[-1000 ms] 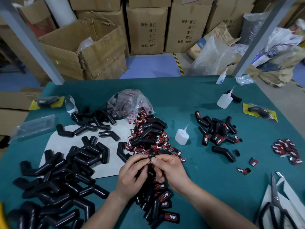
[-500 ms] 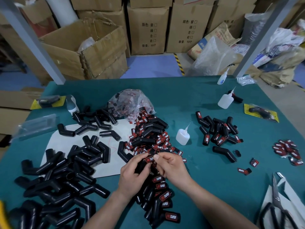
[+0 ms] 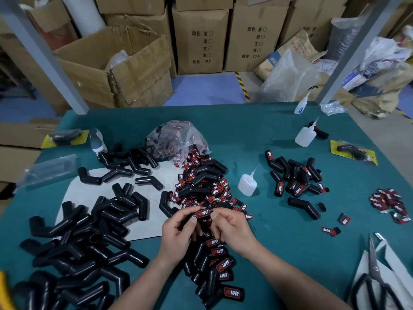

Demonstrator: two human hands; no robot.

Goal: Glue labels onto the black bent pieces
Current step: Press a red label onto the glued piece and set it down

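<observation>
Red-and-black label faces up, unlike a second ago. Left hand and right hand, fingers curled, pinch its ends near the table front edge. Pressing-on looks underway.

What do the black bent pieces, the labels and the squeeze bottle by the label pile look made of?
Black bent pieces: likely soft rubber or PVC, semi-gloss; light streaks run along smooth hollow tubes.
Labels: thick, rubbery-looking patches, matte red and black with white lettering; possibly moulded PVC, hard to confirm.
Squeeze bottle: translucent whitish plastic, probably polyethylene; milky wall, thin tapered nozzle.
</observation>
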